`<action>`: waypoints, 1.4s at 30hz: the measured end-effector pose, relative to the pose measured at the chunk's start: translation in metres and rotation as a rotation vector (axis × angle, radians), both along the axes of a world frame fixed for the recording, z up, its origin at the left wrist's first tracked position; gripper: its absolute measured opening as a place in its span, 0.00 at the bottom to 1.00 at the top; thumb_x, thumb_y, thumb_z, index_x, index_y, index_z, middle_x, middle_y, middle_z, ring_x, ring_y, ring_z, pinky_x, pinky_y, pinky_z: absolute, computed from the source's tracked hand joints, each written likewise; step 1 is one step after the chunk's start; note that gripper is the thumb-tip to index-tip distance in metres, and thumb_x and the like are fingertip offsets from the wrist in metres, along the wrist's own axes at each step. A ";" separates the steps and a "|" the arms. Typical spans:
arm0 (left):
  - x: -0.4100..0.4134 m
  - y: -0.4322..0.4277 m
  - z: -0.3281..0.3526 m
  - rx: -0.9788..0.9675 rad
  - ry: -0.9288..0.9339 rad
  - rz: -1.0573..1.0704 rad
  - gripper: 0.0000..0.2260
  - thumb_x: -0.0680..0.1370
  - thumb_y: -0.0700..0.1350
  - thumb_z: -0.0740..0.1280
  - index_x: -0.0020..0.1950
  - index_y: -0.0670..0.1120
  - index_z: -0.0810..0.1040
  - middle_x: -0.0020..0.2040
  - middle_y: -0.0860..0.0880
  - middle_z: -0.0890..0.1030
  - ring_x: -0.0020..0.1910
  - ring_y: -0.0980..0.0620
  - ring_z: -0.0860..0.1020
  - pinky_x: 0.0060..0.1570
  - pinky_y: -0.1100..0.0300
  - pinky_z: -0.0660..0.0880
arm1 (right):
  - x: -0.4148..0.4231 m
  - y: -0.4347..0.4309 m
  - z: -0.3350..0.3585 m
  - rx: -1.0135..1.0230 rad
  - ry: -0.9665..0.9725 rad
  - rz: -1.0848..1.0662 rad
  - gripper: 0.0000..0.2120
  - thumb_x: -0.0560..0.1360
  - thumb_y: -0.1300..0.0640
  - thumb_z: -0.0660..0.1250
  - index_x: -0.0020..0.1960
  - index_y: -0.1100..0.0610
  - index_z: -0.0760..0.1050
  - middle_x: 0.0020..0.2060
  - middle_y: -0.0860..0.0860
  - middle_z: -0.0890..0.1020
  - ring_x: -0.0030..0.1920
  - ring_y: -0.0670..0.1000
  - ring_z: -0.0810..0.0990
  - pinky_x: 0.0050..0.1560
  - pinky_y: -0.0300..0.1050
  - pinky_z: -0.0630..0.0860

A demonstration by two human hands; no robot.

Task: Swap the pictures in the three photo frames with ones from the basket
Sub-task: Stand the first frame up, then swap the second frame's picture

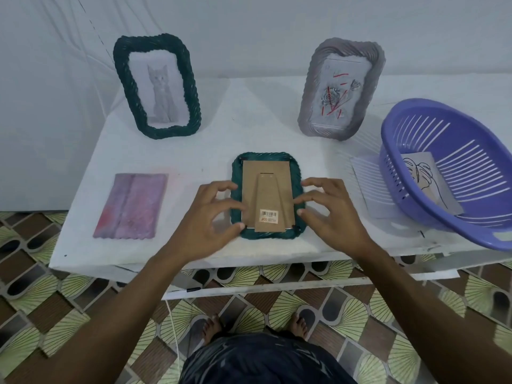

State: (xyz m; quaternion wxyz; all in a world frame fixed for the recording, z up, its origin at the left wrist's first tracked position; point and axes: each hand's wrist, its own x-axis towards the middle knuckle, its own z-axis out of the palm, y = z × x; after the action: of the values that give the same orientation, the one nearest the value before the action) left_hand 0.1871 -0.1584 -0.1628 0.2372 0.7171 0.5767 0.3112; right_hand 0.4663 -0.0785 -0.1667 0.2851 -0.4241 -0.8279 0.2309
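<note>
1. The green frame (267,199) lies face down at mid-surface; both hands' spread fingers (221,187) touch its cardboard back, still fitted.
2. Two frames (156,85) stand upright behind, apparently unopened.
3. A line drawing (430,181) waits in the basket (454,173).

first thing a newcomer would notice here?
Probably the two hands, left hand and right hand, working either side of the green frame, which lies face down at the table's front centre with its cardboard back up. Next, the two upright frames at the back: the cat picture frame on the left and the grey rose frame on the right. The purple basket at far right holds a leaf line drawing.
</note>
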 end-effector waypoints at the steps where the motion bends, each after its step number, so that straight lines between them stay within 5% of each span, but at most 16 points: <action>1: 0.001 -0.007 -0.001 0.005 0.013 -0.015 0.16 0.72 0.58 0.68 0.56 0.54 0.80 0.68 0.56 0.68 0.68 0.57 0.62 0.67 0.60 0.62 | 0.004 -0.008 0.001 -0.006 -0.012 0.023 0.09 0.73 0.47 0.67 0.51 0.47 0.80 0.63 0.43 0.74 0.64 0.49 0.66 0.62 0.57 0.68; 6: 0.007 -0.021 -0.003 0.061 0.012 -0.028 0.16 0.71 0.58 0.70 0.55 0.52 0.82 0.67 0.55 0.70 0.67 0.57 0.63 0.66 0.56 0.65 | 0.012 -0.029 0.005 -0.026 -0.085 0.081 0.14 0.68 0.41 0.72 0.52 0.42 0.79 0.67 0.41 0.71 0.67 0.45 0.62 0.62 0.53 0.64; 13: 0.006 -0.017 -0.007 0.063 -0.029 -0.029 0.12 0.71 0.51 0.75 0.53 0.51 0.82 0.65 0.56 0.72 0.66 0.56 0.64 0.66 0.55 0.64 | 0.009 -0.029 0.002 -0.005 -0.098 0.061 0.13 0.68 0.45 0.74 0.51 0.44 0.80 0.67 0.42 0.71 0.67 0.45 0.62 0.60 0.49 0.59; 42: 0.005 -0.014 -0.007 0.074 -0.065 -0.053 0.13 0.72 0.56 0.70 0.50 0.51 0.84 0.59 0.57 0.76 0.65 0.54 0.66 0.65 0.51 0.66 | 0.008 -0.031 0.001 0.019 -0.098 0.093 0.11 0.70 0.41 0.67 0.51 0.42 0.81 0.69 0.41 0.71 0.69 0.50 0.64 0.60 0.52 0.60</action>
State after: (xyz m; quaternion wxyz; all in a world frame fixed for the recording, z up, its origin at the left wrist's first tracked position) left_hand 0.1922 -0.1723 -0.1700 0.2375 0.7298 0.5377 0.3492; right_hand 0.4746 -0.1099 -0.1653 0.2371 -0.3934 -0.8619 0.2149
